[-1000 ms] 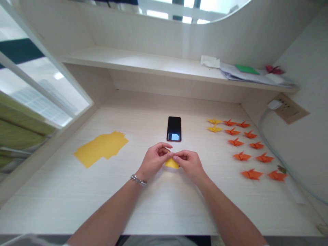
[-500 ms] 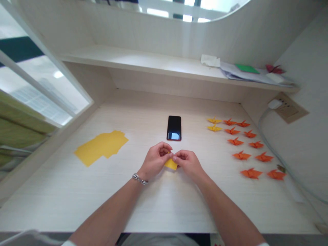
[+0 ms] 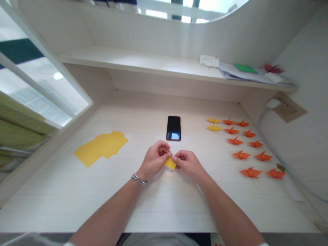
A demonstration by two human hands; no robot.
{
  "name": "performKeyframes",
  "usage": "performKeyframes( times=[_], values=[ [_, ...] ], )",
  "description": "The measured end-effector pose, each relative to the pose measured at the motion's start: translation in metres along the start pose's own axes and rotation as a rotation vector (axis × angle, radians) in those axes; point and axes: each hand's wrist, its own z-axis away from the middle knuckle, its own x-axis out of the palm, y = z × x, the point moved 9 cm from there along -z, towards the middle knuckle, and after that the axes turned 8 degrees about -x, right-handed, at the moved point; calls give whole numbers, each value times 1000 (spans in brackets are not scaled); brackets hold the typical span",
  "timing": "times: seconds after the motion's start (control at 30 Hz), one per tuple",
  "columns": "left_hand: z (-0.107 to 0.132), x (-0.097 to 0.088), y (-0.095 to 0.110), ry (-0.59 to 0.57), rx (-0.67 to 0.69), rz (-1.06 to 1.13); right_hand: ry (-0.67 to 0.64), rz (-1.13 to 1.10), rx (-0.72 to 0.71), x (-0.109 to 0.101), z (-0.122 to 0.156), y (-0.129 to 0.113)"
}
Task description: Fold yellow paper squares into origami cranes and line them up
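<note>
In the middle of the frame, just above the tabletop (image 3: 143, 205), the left hand (image 3: 155, 160) and the right hand (image 3: 188, 163) both pinch a small folded yellow paper (image 3: 170, 163) at its top edge. For a clean crease, I think the edges should lie aligned first, and only then should the fingertips press firmly.

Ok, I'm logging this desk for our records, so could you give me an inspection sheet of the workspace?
Surface: pale wooden desk, no spills seen.
Job's things: folded yellow paper pinched between both hands; yellow sheets fanned at left; paper figures in rows at right, two yellow, the rest orange.
Clutter: phone lying flat beyond the hands.
Grippers: left hand and right hand both closed on the paper; bracelet on the left wrist.
Cables: pale cable runs from the wall socket down the right side.
Surroundings: shelf above with papers and a green sheet; window at left.
</note>
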Motion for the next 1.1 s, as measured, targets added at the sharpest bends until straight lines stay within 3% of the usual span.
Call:
performKeyframes(
  times=[0.2,0.4,0.7,0.97,1.1],
  values=[
    [0,-5,4,14,13,3,7,69,-63,-3,1,-6],
    [-1,-11,7,51,15,35,-11,50,-25,-4,3,-7],
    [1,-8,10,37,22,73,62,97,-78,-9,4,-13],
    [1,-8,8,36,11,95,-31,100,-99,-5,3,-16],
    [2,-9,9,29,22,115,21,180,-129,-11,4,-21]
  ],
)
